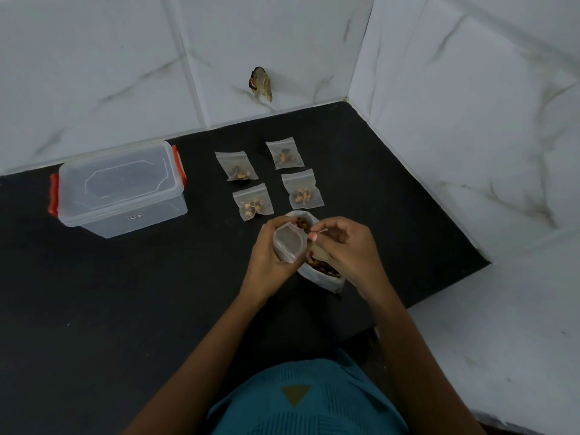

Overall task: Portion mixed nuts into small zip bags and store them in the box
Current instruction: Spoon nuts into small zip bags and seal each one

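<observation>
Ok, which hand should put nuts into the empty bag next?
Right hand: its grip is on a tan scoop over the large white nut bag; the left hand holds the small clear zip bag open.

A clear plastic box (pixel 122 189), lid fitted and a red latch at each end, is placed near the counter's back edge, towards the left. Four filled zip bags, each holding a small portion of nuts, are laid flat in a two-by-two block towards the back right corner (pixel 237 166) (pixel 285 153) (pixel 252 202) (pixel 302 193). An empty zip bag (pixel 288 243), mouth open, is gripped by the left hand (pixel 270 259) and pinched at the rim by the right hand (pixel 348 246). Directly behind it, the large bag of mixed nuts (pixel 320 271) is stood open on the counter.
</observation>
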`<state>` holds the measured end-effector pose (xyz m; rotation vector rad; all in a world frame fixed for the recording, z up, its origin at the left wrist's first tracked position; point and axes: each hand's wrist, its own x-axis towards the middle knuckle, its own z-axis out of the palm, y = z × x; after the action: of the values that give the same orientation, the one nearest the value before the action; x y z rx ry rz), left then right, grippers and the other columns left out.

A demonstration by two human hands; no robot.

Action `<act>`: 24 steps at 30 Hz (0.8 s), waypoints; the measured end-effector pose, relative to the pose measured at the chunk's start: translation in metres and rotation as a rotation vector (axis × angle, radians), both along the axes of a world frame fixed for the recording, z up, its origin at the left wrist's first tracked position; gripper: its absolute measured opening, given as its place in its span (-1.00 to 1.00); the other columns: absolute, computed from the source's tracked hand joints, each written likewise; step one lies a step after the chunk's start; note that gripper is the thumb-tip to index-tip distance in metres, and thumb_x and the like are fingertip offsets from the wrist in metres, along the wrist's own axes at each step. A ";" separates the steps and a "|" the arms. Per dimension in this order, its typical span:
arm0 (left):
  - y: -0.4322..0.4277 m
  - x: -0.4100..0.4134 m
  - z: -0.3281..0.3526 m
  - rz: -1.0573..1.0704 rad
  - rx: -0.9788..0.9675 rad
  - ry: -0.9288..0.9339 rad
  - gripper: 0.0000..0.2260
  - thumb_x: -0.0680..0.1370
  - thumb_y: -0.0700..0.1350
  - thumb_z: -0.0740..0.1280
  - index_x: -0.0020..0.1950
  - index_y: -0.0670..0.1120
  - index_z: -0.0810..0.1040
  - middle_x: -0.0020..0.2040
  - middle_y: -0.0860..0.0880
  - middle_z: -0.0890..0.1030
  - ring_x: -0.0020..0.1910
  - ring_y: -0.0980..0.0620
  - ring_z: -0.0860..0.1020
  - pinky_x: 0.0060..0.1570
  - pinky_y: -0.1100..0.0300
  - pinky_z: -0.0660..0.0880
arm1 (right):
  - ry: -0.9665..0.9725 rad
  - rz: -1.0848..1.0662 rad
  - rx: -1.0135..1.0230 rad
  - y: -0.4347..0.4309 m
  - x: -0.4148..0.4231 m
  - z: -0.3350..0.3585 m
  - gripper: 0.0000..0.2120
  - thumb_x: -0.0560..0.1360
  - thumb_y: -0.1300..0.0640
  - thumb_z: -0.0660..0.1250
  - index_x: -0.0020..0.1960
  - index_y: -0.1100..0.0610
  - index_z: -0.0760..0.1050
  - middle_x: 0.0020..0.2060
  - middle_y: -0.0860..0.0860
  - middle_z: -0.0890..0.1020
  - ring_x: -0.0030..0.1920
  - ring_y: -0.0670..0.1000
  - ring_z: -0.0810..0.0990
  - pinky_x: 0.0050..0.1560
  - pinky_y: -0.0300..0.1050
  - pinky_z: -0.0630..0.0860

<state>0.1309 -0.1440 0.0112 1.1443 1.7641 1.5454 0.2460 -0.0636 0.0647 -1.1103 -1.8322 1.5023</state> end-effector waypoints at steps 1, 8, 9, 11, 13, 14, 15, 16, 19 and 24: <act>-0.001 -0.001 -0.001 -0.003 -0.003 0.003 -0.55 0.30 0.07 0.42 0.13 0.15 0.38 0.11 0.08 0.50 0.14 0.14 0.48 0.13 0.30 0.42 | -0.034 -0.012 -0.001 0.003 0.003 -0.003 -0.89 0.43 0.31 0.38 -0.16 0.11 0.56 -0.22 -0.08 0.60 -0.26 -0.33 0.56 -0.27 -0.50 0.44; -0.008 -0.009 -0.012 -0.003 -0.086 -0.015 -0.58 0.35 -0.14 0.52 0.13 -0.04 0.45 0.10 0.08 0.51 0.14 0.16 0.48 0.13 0.24 0.44 | -0.511 -0.044 0.117 0.015 0.038 -0.035 -0.84 0.45 0.20 0.38 0.03 0.12 0.53 -0.01 0.00 0.54 -0.05 -0.10 0.53 -0.13 -0.37 0.46; -0.009 -0.010 -0.013 -0.003 -0.102 -0.029 -0.60 0.36 -0.17 0.51 0.12 -0.03 0.45 0.09 0.10 0.52 0.14 0.16 0.49 0.12 0.23 0.45 | -0.604 -0.029 0.136 0.016 0.043 -0.040 -0.77 0.45 0.16 0.39 0.09 0.13 0.51 0.03 0.02 0.53 0.00 -0.07 0.52 -0.04 -0.26 0.48; -0.012 -0.012 -0.015 0.000 -0.143 -0.053 -0.61 0.37 -0.17 0.49 0.11 0.01 0.44 0.09 0.11 0.53 0.13 0.17 0.49 0.10 0.25 0.46 | -0.738 0.004 0.109 0.015 0.050 -0.046 -0.65 0.45 0.07 0.39 0.19 0.12 0.46 0.09 0.03 0.53 0.05 -0.03 0.51 0.04 -0.12 0.49; -0.013 -0.012 -0.019 0.006 -0.193 -0.070 -0.62 0.38 -0.16 0.49 0.10 0.07 0.42 0.09 0.10 0.53 0.12 0.18 0.49 0.05 0.32 0.44 | -0.752 0.011 -0.011 0.014 0.053 -0.048 -0.61 0.45 0.04 0.38 0.23 0.11 0.42 0.06 0.03 0.54 -0.01 -0.05 0.51 -0.01 -0.14 0.47; -0.013 -0.012 -0.020 0.010 -0.213 -0.067 -0.61 0.38 -0.16 0.48 0.08 0.10 0.41 0.09 0.10 0.52 0.10 0.21 0.49 0.02 0.37 0.42 | -0.725 0.008 -0.075 0.014 0.053 -0.049 -0.61 0.45 0.06 0.38 0.23 0.12 0.42 0.04 0.04 0.55 -0.04 -0.06 0.52 -0.04 -0.16 0.48; -0.014 -0.011 -0.022 0.014 -0.228 -0.058 -0.61 0.39 -0.16 0.48 0.07 0.12 0.39 0.08 0.11 0.51 0.09 0.24 0.48 0.00 0.40 0.41 | -0.689 -0.002 -0.117 0.013 0.053 -0.050 -0.63 0.45 0.10 0.39 0.22 0.12 0.43 0.03 0.05 0.57 -0.07 -0.07 0.53 -0.06 -0.18 0.49; -0.014 -0.011 -0.023 0.018 -0.237 -0.054 -0.61 0.39 -0.15 0.48 0.07 0.13 0.38 0.08 0.12 0.51 0.08 0.26 0.48 -0.02 0.41 0.41 | -0.652 -0.018 -0.127 0.013 0.052 -0.051 -0.67 0.45 0.13 0.39 0.19 0.13 0.44 0.01 0.06 0.58 -0.10 -0.07 0.54 -0.09 -0.21 0.50; -0.013 -0.009 -0.026 0.021 -0.243 -0.057 -0.61 0.39 -0.15 0.48 0.11 0.07 0.40 0.08 0.09 0.52 0.07 0.25 0.49 -0.01 0.41 0.42 | -0.550 -0.087 -0.046 0.012 0.047 -0.051 -0.77 0.46 0.17 0.37 0.11 0.13 0.50 -0.09 -0.02 0.56 -0.21 -0.19 0.50 -0.27 -0.37 0.42; -0.010 -0.009 -0.029 0.016 -0.268 -0.071 -0.60 0.41 -0.14 0.47 0.16 0.03 0.41 0.09 0.11 0.50 0.04 0.31 0.47 -0.08 0.45 0.41 | -0.267 -0.216 -0.083 0.013 0.034 -0.050 -0.84 0.47 0.19 0.36 0.05 0.09 0.56 -0.12 -0.11 0.56 -0.11 -0.19 0.53 -0.12 -0.32 0.49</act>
<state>0.1219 -0.1538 -0.0180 0.9359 1.8685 1.2936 0.2804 -0.0502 0.0151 -1.5594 -1.7620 1.3680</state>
